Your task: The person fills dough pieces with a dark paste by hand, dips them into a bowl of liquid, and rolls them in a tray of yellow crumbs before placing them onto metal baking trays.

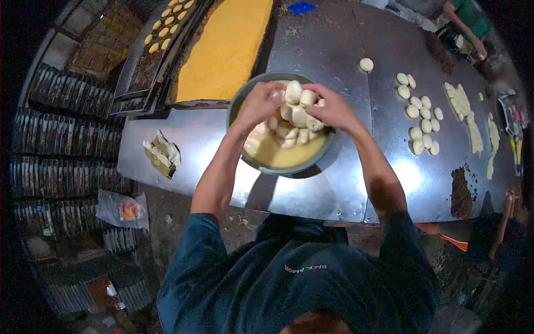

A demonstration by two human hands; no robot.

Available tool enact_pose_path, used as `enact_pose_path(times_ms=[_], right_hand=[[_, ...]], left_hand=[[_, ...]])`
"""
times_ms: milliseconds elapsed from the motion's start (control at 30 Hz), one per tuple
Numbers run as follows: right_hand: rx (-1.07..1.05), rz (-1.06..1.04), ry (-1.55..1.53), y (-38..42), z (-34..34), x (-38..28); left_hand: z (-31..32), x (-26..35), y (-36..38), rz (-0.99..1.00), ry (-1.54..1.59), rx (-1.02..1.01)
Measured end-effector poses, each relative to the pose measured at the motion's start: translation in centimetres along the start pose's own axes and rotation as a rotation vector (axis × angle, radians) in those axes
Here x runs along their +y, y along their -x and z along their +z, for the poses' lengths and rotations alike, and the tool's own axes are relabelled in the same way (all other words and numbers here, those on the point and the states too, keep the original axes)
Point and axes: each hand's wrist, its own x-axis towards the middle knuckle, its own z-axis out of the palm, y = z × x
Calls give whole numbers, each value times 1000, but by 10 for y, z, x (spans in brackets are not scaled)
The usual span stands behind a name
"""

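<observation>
A round grey bowl (233, 114) stands on the metal table, holding yellowish liquid (289, 157) and a heap of pale dough pieces (286, 132). Over the bowl's left part, my left hand (261, 103) has its fingers curled at the dough pieces; its fingertips are partly hidden. My right hand (332, 106) is at the right side of the same heap, thumb and fingers closed round dough pieces (300, 99). Several pieces rise between both hands above the liquid.
Left of the bowl lie a tray of yellow sheet (222, 50), a tray of small yellow rounds (166, 32) and a crumpled wrapper (162, 154). Dough rounds (426, 126) and dough strips (473, 131) lie right. Other people's arms (467, 28) show at the right edge.
</observation>
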Motion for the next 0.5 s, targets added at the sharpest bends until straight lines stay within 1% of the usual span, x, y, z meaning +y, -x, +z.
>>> enact_pose_path(times_ms=[33, 100, 133, 167, 200, 233, 267, 333, 467, 500], right_hand=[[8, -7, 16, -6, 7, -8], [-58, 19, 537, -15, 19, -20], [-182, 80, 623, -21, 21, -19], [-177, 78, 640, -22, 28, -17], [-177, 139, 768, -18, 38, -19], [-176, 199, 895, -16, 44, -23], [-258, 279, 875, -18, 46, -26], [-266, 288, 881, -19, 51, -28], [-288, 304, 841, -24, 59, -10], [-276, 311, 832, -28, 61, -5]], left_hand=[[-10, -7, 1, 23, -144, -9], [-24, -15, 4, -75, -100, -296], [-24, -18, 11, 10, -252, -278], [-15, -35, 14, 100, -398, -240], [-4, -49, 19, 131, -522, -229], [1, -48, 25, 161, -647, -216], [4, -49, 28, 169, -644, -204], [0, -37, 37, -28, -646, -311], [4, -48, 29, -98, -557, -370], [1, -48, 24, -125, -514, -432]])
